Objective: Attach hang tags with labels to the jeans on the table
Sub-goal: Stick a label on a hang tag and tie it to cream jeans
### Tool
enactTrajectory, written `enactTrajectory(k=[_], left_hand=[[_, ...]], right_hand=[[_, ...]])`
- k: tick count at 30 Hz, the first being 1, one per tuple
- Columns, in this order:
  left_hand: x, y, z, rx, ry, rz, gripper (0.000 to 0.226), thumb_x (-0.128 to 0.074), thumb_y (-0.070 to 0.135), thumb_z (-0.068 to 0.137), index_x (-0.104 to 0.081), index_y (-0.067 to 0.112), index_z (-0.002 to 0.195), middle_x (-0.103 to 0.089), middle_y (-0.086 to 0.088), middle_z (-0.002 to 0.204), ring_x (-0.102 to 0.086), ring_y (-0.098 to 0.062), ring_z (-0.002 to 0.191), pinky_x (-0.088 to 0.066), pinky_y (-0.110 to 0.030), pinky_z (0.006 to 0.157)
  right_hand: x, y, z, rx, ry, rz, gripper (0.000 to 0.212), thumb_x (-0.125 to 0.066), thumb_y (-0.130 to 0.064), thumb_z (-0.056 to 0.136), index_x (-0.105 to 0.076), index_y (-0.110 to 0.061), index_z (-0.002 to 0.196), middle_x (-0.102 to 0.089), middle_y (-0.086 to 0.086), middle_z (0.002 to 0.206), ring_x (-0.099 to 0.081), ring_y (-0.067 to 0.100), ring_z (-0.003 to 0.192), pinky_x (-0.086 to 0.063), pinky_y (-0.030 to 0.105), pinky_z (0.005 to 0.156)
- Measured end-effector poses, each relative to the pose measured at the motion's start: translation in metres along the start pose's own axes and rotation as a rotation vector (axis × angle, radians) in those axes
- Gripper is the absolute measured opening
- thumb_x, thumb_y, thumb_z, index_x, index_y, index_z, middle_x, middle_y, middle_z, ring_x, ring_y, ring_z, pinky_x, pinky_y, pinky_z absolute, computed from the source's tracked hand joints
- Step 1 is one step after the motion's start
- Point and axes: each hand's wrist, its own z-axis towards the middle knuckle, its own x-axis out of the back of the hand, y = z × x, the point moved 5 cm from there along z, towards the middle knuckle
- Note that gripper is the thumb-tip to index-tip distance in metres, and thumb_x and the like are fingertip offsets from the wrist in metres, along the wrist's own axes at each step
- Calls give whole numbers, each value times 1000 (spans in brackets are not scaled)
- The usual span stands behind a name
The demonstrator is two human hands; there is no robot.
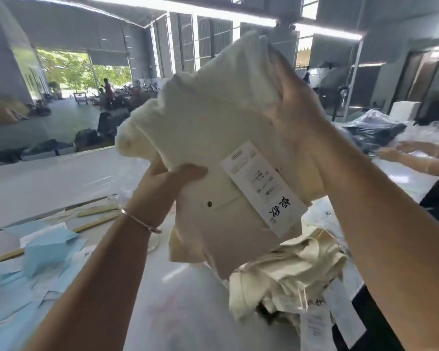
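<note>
Both hands up off the table, apart, each clamped on one folded pair of cream jeans (pixel 213 138) held in the air. Left hand (pixel 167 178) pinches the lower-left fold, thumb on the front; right hand (pixel 289 102) wraps the upper-right edge, fingers curled behind the cloth. White hang tag (pixel 261 188) with printed label lies across the front, between the hands, below the right one; how it is fastened cannot be told. Risk: grip is on cloth only, so a shake or a fast set-down could swing the tag, strain or tear its fastening, or let the fold drop open. Below the right forearm, a loose heap of cream jeans (pixel 289 272) with more tags (pixel 340 310); the held tag could snag there on the way down. Under the left forearm, blue paper sheets (pixel 46 249) on the table (pixel 48 178) could be swept off. Farther right, another person's hands (pixel 403 150) reach toward bagged garments (pixel 373 127); a wide swing could collide.
</note>
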Motion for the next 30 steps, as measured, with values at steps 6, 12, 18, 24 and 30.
enactTrajectory(k=[6,12,18,24,30], left_hand=[[-73,-113,36,117,173,-57,53,-79,14,58,-65,5,109,-75,-6,92,-70,-19,83,-55,-26,65],[-65,-283,-22,783,379,144,32,-75,13,66,-63,5,95,-68,-26,97,-67,-37,86,-52,-48,72],[-57,-299,-17,893,335,61,26,-65,0,83,-61,4,108,-70,-14,85,-65,-27,66,-49,-28,49],[-51,-275,-30,966,252,55,20,-65,9,87,-63,7,107,-63,-12,89,-59,-20,64,-48,-22,49],[53,-218,-81,865,403,384,15,-64,9,90,-67,9,104,-66,-6,89,-61,-16,79,-50,-26,67]], right_hand=[[20,126,62,-167,-40,-373,60,-48,-20,93,-27,-31,148,-49,9,140,-54,29,114,-46,34,85],[-92,299,-70,-324,-922,-672,41,-43,-34,98,-47,-21,137,-52,10,134,-49,28,123,-41,36,100],[-113,337,-126,-353,-1057,-533,37,-35,-37,101,-63,-13,107,-57,11,124,-53,27,113,-40,35,89],[-117,320,-117,-273,-941,-684,31,-40,-38,97,-63,-27,113,-58,-4,126,-50,21,119,-35,34,87],[-161,191,-105,-66,-719,-168,14,-58,-24,89,-71,-20,92,-70,-5,94,-61,16,91,-47,30,82]])
